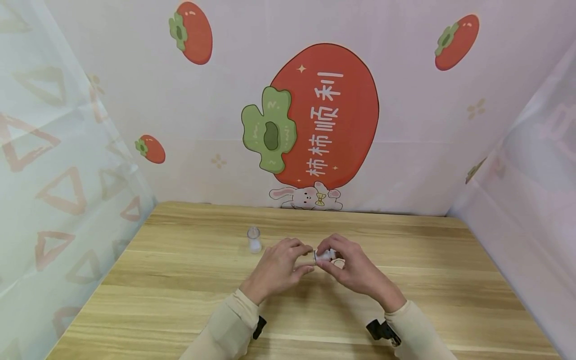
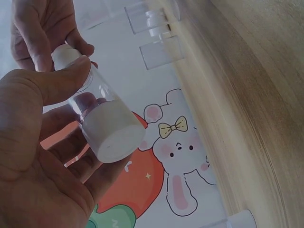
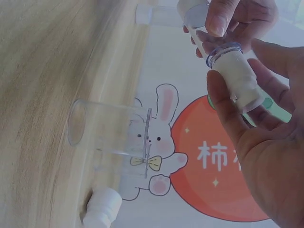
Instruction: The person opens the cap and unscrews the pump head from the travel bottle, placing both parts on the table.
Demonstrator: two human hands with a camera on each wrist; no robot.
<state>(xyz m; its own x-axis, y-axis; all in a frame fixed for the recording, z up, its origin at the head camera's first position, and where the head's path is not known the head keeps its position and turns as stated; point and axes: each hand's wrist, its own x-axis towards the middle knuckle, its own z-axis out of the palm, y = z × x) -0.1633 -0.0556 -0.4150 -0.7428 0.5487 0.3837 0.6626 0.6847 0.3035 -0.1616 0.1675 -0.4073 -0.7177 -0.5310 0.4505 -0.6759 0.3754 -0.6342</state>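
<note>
My left hand (image 1: 280, 267) grips a clear bottle with a thick white base (image 2: 114, 130), its thumb near the neck and its fingers curled round the body. From the other end, my right hand (image 1: 355, 267) pinches a white stepped cap (image 3: 235, 76) between thumb and fingers. Cap and bottle meet at the clear threaded neck (image 3: 225, 51), held at a tilt above the table. The head view shows only the white cap between the hands; the fingers hide most of the bottle.
On the wooden table (image 1: 180, 280), another clear bottle with a white base (image 1: 254, 241) stands left of the hands. A clear cup (image 3: 111, 128) and a small white piece (image 3: 102, 209) stand near the right hand. A printed cloth wall (image 1: 396, 170) borders the table's back edge.
</note>
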